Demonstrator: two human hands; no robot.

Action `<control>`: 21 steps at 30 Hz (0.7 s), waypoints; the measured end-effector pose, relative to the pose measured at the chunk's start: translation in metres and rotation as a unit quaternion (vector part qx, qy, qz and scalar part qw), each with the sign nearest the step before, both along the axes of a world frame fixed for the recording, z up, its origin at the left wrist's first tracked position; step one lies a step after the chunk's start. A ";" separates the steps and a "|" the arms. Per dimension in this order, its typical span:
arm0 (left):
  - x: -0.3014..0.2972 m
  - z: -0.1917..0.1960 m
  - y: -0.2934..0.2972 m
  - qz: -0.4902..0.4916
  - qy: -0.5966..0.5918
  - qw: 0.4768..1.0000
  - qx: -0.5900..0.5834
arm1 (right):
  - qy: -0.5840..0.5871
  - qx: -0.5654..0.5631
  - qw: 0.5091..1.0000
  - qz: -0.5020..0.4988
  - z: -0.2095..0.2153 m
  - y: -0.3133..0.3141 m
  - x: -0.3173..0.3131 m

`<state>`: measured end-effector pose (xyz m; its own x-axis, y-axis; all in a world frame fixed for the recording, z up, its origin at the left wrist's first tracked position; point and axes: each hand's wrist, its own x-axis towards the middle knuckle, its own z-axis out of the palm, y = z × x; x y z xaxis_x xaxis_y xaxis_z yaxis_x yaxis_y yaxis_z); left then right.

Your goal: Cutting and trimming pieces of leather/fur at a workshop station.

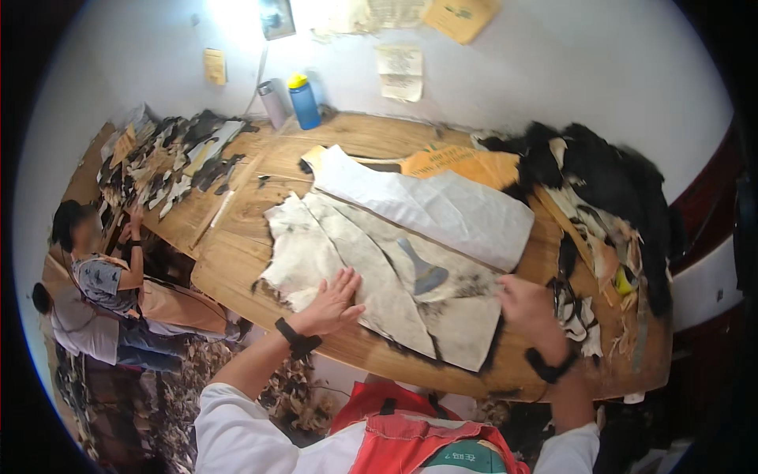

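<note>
A pale pelt, skin side up with dark fur at its edges, is spread on the wooden table in front of me. My left hand lies flat on its near left part, fingers stretched out. At the pelt's right edge, my right hand is closed, its fingertips pinching the edge; slight blur softens them. A grey, flat, flared piece with a narrow neck rests on the pelt between my hands. Just beyond lies a white garment-shaped sheet, overlapping the pelt's far side.
Black fur and hide scraps cover the table's right end. Orange paper lies behind the white sheet. A blue bottle and a pale flask stand by the wall. Left are more scraps and two people.
</note>
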<state>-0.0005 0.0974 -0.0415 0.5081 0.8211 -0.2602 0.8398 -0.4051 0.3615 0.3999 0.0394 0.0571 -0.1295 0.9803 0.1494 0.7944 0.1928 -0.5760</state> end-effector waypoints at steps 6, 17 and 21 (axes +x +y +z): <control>-0.056 0.050 0.021 0.021 -0.006 0.999 0.049 | -0.080 0.008 0.990 0.115 -0.077 0.088 -0.104; -0.139 -0.006 0.017 0.091 -0.099 0.985 0.113 | -0.179 -0.115 0.977 0.028 -0.088 0.137 -0.150; -0.142 -0.009 0.016 0.103 -0.109 0.981 0.126 | -0.138 -0.071 0.987 0.048 -0.079 0.153 -0.147</control>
